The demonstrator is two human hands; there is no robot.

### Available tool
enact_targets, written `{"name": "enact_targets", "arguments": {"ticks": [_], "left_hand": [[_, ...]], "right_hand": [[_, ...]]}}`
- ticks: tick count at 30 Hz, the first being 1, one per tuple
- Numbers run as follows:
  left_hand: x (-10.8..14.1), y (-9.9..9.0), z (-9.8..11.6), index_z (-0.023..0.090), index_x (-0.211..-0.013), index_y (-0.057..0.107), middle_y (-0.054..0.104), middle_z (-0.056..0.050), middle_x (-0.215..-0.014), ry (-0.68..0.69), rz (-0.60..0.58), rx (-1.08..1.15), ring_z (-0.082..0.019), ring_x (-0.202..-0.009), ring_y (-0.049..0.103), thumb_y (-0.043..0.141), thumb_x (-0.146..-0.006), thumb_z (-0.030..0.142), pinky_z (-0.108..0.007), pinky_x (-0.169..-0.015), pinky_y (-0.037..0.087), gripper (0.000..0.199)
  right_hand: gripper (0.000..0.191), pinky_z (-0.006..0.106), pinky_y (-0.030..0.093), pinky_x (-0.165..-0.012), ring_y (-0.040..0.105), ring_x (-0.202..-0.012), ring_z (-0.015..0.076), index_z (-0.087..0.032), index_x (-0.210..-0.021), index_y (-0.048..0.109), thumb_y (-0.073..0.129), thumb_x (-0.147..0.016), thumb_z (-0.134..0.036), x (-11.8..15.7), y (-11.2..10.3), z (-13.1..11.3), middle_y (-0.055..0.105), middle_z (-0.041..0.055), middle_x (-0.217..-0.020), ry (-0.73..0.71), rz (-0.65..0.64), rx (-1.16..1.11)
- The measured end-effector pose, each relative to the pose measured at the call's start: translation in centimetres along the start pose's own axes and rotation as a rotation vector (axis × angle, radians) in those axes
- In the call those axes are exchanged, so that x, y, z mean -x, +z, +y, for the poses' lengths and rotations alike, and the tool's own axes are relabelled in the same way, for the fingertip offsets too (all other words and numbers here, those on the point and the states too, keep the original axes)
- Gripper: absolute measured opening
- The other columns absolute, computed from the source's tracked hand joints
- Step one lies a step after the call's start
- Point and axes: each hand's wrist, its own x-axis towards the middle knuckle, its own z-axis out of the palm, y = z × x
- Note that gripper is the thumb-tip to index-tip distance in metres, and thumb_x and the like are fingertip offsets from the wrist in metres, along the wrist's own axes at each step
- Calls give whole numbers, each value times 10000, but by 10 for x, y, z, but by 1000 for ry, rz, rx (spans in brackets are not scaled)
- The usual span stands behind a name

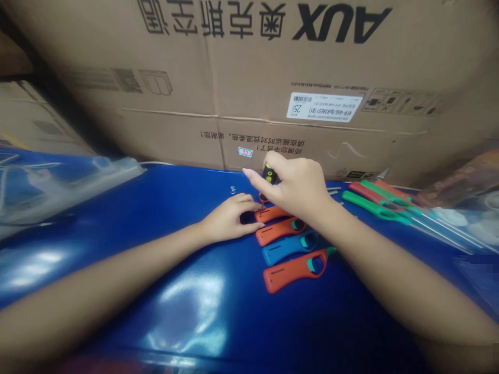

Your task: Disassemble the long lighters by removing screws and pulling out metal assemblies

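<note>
My right hand (298, 184) is closed around the black and yellow handle of a screwdriver (268, 175), which stands nearly upright. Its shaft reaches down to the left end of the farthest orange long-nosed gas lighter (276, 212). At that same end, the thumb and fingers of my left hand (228, 221) pinch the lighter from both sides. Nearer to me, a second orange lighter (273, 232), a blue lighter (286, 250) and another orange lighter (290, 272) lie side by side. My right hand and forearm hide parts of the row's right ends.
Several green and red lighters (370, 205) lie in a bunch at right, beside clear plastic bags. A large cardboard box (175, 124) stands along the back of the blue table (187, 311). Clear plastic (78, 187) lies at left. Small pale coiled pieces (233, 190) sit behind my left hand.
</note>
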Motion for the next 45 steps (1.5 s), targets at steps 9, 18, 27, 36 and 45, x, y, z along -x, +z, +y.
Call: {"name": "enact_targets", "arguments": {"ticks": [9, 18, 27, 36, 45], "left_hand": [[0, -1, 2, 187, -1159, 698, 702, -105, -1149, -19, -13, 10, -277, -1088, 654, 701, -885, 365, -426, -964, 527, 328], [0, 0, 0, 194, -1174, 689, 702, -108, -1185, 13, -5, 0, -291, -1126, 651, 686, -889, 379, -441, -982, 522, 340], [0, -2, 1, 199, -1203, 690, 679, -112, -1169, 29, -26, 5, -285, -1143, 628, 674, -900, 371, -446, -1018, 504, 349], [-1, -2, 1, 179, -1170, 678, 667, -107, -1096, 48, -36, -1, -254, -1038, 632, 663, -910, 370, -402, -931, 525, 323], [-1, -2, 1, 185, -1242, 658, 666, -125, -1154, 41, -49, -18, -278, -1105, 623, 650, -918, 386, -439, -985, 506, 381]], "right_hand": [[315, 292, 365, -679, 607, -764, 201, -135, -1208, 550, 417, -955, -268, -1, -18, -1, 707, 90, -948, -237, -186, -225], [268, 288, 355, -675, 606, -813, 200, -169, -1158, 540, 394, -992, -321, -1, -25, 0, 687, 87, -1023, -300, -249, -213], [319, 290, 332, -643, 602, -740, 202, -166, -1193, 547, 396, -961, -324, -2, -26, 3, 705, 74, -946, -247, -208, -116], [333, 301, 360, -665, 623, -798, 224, -152, -1182, 579, 428, -921, -292, -4, -32, 13, 714, 96, -986, -267, -214, -69], [328, 306, 368, -680, 616, -835, 221, -158, -1186, 567, 427, -907, -261, -5, -34, 14, 701, 106, -1072, -306, -228, -94]]}}
